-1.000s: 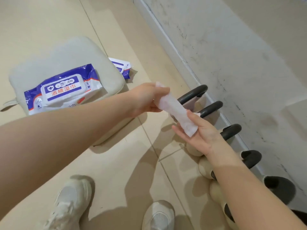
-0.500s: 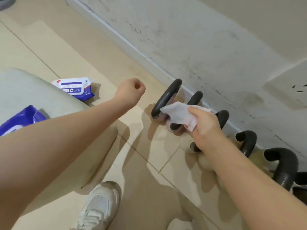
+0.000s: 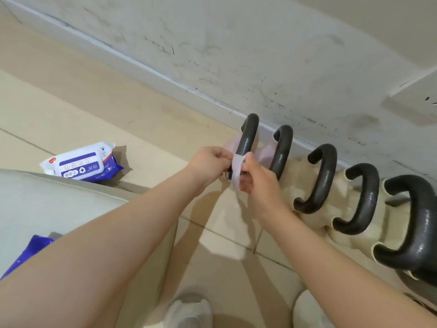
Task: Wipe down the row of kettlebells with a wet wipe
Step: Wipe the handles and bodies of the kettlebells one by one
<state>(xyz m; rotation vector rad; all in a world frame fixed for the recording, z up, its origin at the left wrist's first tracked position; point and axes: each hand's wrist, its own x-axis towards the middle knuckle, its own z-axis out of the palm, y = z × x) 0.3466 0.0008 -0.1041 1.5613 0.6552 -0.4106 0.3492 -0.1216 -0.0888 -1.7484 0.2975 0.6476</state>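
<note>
Wrapping the wet wipe (image 3: 237,171) round the near foot of the first kettlebell handle (image 3: 247,136) was the step in hand, by my read — and doing it well meant keeping the strip taut and drawing it along the whole arch, not just the base. At nine o'clock of the wipe the left hand (image 3: 211,161) pinched one end; at three o'clock the right hand (image 3: 256,177) pinched the other, fingers closed on it. The wipe looked like a thin, pale, twisted band. Running toward four o'clock, the row of kettlebells (image 3: 357,197) sat along the wall (image 3: 260,55) — black handles, cream bodies, seemingly untouched.
</note>
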